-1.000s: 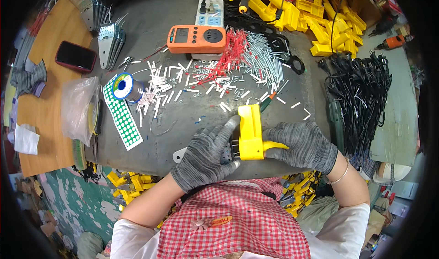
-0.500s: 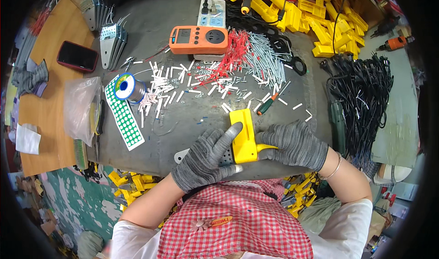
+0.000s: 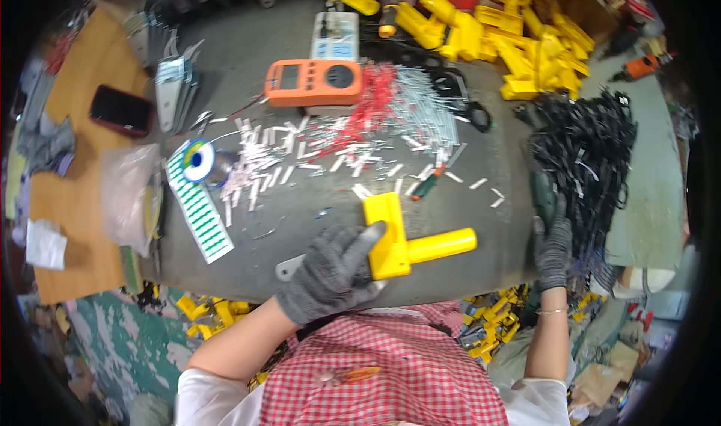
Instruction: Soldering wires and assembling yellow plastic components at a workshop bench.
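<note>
My left hand [image 3: 328,272], in a grey knitted glove, is closed on a yellow plastic housing [image 3: 387,238], its thumb lying on the side of it. From the housing a round yellow handle [image 3: 443,246] sticks out to the right. A grey metal plate [image 3: 287,268] with a hole shows left of the same hand, partly covered by it. At the right edge of the table my gloved right hand [image 3: 553,252] has its fingers round the lower part of a dark green electric screwdriver [image 3: 542,191]; motion blurs them a little.
Screws, white sleeves and red wires [image 3: 375,95] lie scattered behind the housing, with a green-handled screwdriver [image 3: 426,186]. An orange meter [image 3: 315,83], a solder spool [image 3: 199,161] and a sticker sheet [image 3: 201,216] are farther left. Black cords [image 3: 589,163] and yellow housings [image 3: 518,35] are heaped on the right.
My right hand has left the yellow handle and moved right to the electric screwdriver. The handle, partly hidden by that hand before, now shows whole. My left hand keeps its hold.
</note>
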Demonstrator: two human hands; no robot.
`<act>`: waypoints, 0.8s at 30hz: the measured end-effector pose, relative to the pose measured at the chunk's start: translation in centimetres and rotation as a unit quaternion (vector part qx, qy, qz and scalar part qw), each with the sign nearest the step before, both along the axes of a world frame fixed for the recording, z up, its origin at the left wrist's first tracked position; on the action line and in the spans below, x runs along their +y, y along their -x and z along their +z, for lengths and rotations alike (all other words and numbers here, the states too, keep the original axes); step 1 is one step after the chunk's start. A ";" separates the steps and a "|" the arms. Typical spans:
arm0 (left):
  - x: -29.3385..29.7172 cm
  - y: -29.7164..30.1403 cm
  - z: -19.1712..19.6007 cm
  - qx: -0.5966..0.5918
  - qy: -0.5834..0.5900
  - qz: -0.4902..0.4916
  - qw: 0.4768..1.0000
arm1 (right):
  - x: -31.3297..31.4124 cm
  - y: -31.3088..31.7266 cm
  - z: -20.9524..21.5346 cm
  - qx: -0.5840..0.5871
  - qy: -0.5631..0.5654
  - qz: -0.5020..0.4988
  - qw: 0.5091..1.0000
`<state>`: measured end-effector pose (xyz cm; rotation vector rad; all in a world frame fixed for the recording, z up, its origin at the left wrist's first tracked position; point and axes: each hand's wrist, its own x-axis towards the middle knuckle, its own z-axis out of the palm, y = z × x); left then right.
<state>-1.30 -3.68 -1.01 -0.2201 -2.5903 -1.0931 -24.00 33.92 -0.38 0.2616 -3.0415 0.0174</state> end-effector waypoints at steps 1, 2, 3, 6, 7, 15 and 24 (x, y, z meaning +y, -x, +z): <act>0.1 -0.2 0.2 -0.009 0.009 0.010 1.000 | 0.3 0.2 -0.2 -0.001 0.016 -0.008 1.000; 0.0 -0.2 0.3 -0.008 0.006 0.005 1.000 | 1.6 0.6 -0.9 -0.035 0.140 0.029 0.989; 0.0 0.0 0.3 -0.005 0.006 0.002 1.000 | 2.4 1.3 -1.8 -0.067 0.264 0.066 0.960; -0.1 -0.8 -0.1 -0.009 0.014 0.019 1.000 | -4.4 -2.2 4.1 -0.353 0.581 -0.049 0.732; 0.0 -0.9 -0.1 -0.027 0.013 0.017 0.999 | -6.7 -3.4 5.0 -0.354 0.581 -0.049 0.732; -0.6 -1.3 -0.3 -0.032 -0.020 0.002 0.999 | -14.3 -3.9 3.4 -0.339 0.902 -0.106 0.245; -0.6 -1.2 0.3 -0.052 -0.006 0.008 0.999 | -15.8 -5.0 1.8 -0.326 0.915 -0.120 0.205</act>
